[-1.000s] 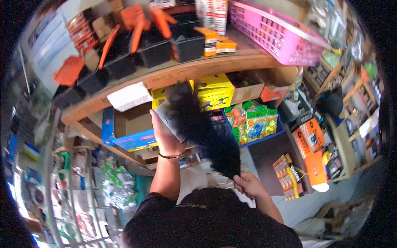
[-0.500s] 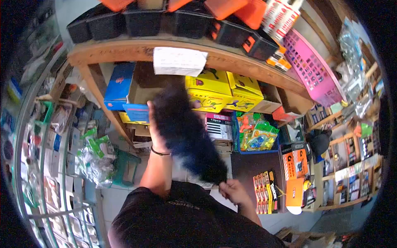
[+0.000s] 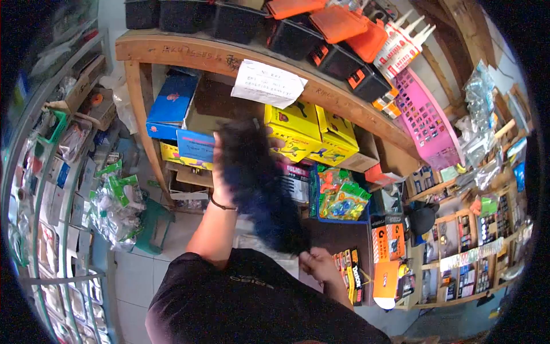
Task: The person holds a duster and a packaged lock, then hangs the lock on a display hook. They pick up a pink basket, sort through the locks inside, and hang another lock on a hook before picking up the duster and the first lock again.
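Note:
A dark, fluffy duster [image 3: 260, 183], black and deep blue, runs diagonally across the middle of the head view, somewhat blurred. My left hand [image 3: 220, 178] is behind its upper left side, with a dark band on the wrist; the duster covers most of the fingers, so their grip is hidden. At the duster's lower end my right hand [image 3: 317, 262] is closed around its end. A blue box [image 3: 196, 144] on the shelf lies just left of my left hand, and yellow boxes [image 3: 295, 129] stand behind the duster's upper right side.
A wooden shelf [image 3: 172, 53] crosses above, with black bins [image 3: 238, 24] and a hanging paper note [image 3: 269, 83]. A pink basket [image 3: 427, 120] is at the upper right. Plastic packets [image 3: 117, 200] and a glass-fronted rack [image 3: 66, 281] are on the left. Orange boxes [image 3: 388, 243] stand to the right.
The view has shifted, so the shelf's left part sits further right and the right side further left. Both hands still hold the duster's ends, which now hangs slightly steeper.

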Demonstrator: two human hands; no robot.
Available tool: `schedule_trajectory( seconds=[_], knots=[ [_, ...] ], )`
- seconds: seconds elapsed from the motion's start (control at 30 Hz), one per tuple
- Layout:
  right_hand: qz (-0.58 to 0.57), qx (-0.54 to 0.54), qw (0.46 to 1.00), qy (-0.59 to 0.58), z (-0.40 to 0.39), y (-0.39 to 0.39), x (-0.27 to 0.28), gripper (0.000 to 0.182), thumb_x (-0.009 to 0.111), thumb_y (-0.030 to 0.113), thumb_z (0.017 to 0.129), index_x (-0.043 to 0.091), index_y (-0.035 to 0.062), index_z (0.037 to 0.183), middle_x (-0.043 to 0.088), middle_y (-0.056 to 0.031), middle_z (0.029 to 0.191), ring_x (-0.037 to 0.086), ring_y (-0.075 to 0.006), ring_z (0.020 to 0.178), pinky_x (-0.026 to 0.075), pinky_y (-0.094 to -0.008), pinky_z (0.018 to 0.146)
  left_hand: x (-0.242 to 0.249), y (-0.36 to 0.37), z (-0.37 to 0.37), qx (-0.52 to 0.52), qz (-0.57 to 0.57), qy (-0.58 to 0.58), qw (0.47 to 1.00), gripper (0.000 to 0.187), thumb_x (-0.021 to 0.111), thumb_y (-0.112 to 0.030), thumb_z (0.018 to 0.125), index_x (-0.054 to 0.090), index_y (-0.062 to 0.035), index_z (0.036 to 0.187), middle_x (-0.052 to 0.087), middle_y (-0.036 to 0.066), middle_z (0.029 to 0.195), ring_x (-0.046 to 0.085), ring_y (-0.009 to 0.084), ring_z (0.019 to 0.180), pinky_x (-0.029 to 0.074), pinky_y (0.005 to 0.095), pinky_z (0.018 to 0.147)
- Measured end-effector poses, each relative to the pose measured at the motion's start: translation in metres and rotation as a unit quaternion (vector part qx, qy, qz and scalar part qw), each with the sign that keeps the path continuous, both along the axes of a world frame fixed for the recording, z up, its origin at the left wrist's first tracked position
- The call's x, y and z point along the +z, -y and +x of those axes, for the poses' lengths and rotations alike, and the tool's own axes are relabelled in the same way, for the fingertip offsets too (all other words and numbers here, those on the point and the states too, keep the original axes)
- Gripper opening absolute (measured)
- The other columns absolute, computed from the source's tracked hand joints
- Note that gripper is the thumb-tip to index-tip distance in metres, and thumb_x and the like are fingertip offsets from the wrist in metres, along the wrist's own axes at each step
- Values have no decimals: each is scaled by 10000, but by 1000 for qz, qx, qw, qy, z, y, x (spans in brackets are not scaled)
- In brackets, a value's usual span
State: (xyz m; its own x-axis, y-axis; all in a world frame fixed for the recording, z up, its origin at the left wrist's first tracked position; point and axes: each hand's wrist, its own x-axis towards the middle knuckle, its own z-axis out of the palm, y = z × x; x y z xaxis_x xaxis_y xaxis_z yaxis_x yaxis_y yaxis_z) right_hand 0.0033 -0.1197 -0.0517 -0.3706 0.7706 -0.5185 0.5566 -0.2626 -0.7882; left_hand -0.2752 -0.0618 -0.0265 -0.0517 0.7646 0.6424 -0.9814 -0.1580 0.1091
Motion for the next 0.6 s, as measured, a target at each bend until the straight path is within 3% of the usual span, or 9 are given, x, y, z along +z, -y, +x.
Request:
schedule_trajectory(
  seconds=[0.1, 0.17, 0.23, 0.27, 0.37, 0.4, 0.47, 0.53, 0.6],
  knots=[
    [-4, 36, 999, 5, -15, 5, 23, 284, 479, 284, 859, 560, 61, 703, 456, 6, 514, 377, -61, 386, 293, -225, 350, 28, 12, 11, 112, -216, 63, 968, 661, 250, -550, 844, 331, -37, 1252, 440, 137, 1191, 455, 267, 1069, 368, 429, 893],
    [59, 167, 982, -60, -5, 7, 1, 285, 449, 289, 872, 583, 57, 774, 451, 8, 510, 348, -57, 324, 252, -209, 283, -20, -11, 2, -4, -67, 8, 998, 680, 258, -572, 830, 332, -44, 1251, 437, 137, 1195, 459, 277, 1062, 369, 435, 892],
    [27, 91, 993, -66, -6, 1, 9, 279, 459, 290, 868, 587, 57, 785, 446, 12, 507, 346, -55, 321, 253, -210, 283, -13, -10, -3, -33, 70, -24, 997, 743, 256, -618, 802, 297, -43, 1270, 422, 139, 1212, 448, 285, 1077, 361, 428, 902],
    [-12, 11, 997, -73, -7, -1, 13, 273, 468, 291, 864, 591, 57, 796, 440, 17, 505, 344, -53, 319, 254, -211, 282, 7, 14, 5, 7, -151, 74, 986, 744, 244, -613, 808, 270, -41, 1283, 408, 145, 1226, 431, 286, 1100, 343, 426, 922],
    [-53, 85, 995, -19, -7, 4, 10, 280, 470, 284, 866, 581, 42, 778, 427, 22, 512, 353, -61, 386, 274, -213, 349, 11, 15, 9, 50, -190, 55, 979, 730, 242, -606, 813, 267, -53, 1289, 402, 145, 1233, 423, 278, 1109, 331, 425, 934],
    [-68, 120, 990, 6, -7, 5, 10, 285, 471, 280, 866, 575, 34, 769, 421, 24, 516, 357, -64, 419, 283, -214, 383, -13, -3, 3, 7, 23, -8, 1000, 727, 226, -610, 814, 278, -60, 1286, 400, 134, 1239, 413, 273, 1122, 316, 423, 947],
    [-79, 161, 983, 36, -9, -2, 14, 289, 472, 277, 867, 570, 26, 760, 415, 27, 519, 361, -68, 452, 293, -215, 417, -38, -21, -3, -46, 76, 3, 996, 686, 268, -574, 823, 302, -53, 1268, 414, 149, 1218, 446, 302, 1074, 352, 431, 916],
    [-36, 17, 999, -37, -10, -8, 22, 269, 474, 273, 868, 562, 44, 757, 411, 33, 528, 349, -64, 455, 287, -220, 417, 16, 21, 7, 34, -196, 114, 973, 627, 327, -519, 824, 330, -52, 1242, 436, 174, 1177, 484, 338, 1003, 399, 455, 858],
    [-38, 52, 998, -9, -8, -4, 13, 254, 470, 258, 870, 552, 51, 748, 406, 37, 525, 347, -65, 451, 284, -222, 415, 13, 15, 10, 84, -226, 162, 957, 628, 354, -503, 818, 315, -41, 1242, 450, 190, 1141, 498, 359, 963, 417, 481, 822]
  ],
)
